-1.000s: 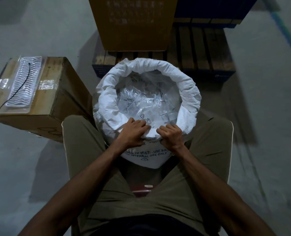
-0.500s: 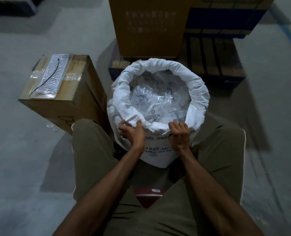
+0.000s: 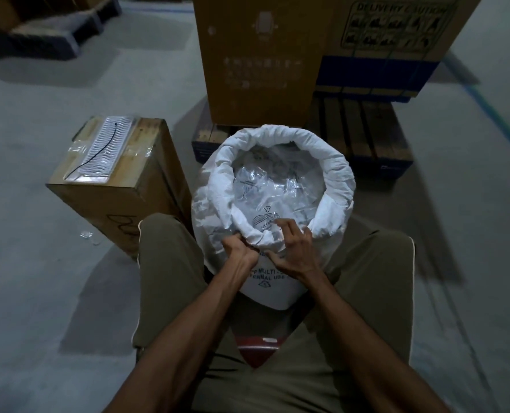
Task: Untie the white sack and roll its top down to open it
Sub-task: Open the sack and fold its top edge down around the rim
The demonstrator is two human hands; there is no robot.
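While person sits, white sack (image 3: 273, 281) stands upright between knees, mouth open, top rolled into thick rim. Left hand (image 3: 239, 248) fisted, fingers curled tight on near part of rim, wrist bent downward. Right hand (image 3: 292, 251) just beside it, fingers spread and bent over rim edge, thumb against sack front, gripping loosely. Both forearms reach forward, converging at near rim. Clear plastic bags (image 3: 274, 192) inside. Cardboard box (image 3: 119, 186) left of sack on floor.

white sack (image 3: 337, 171) with dark blue print, brown cardboard boxes (image 3: 256, 55), olive trousers (image 3: 164, 263), grey floor (image 3: 39, 263)
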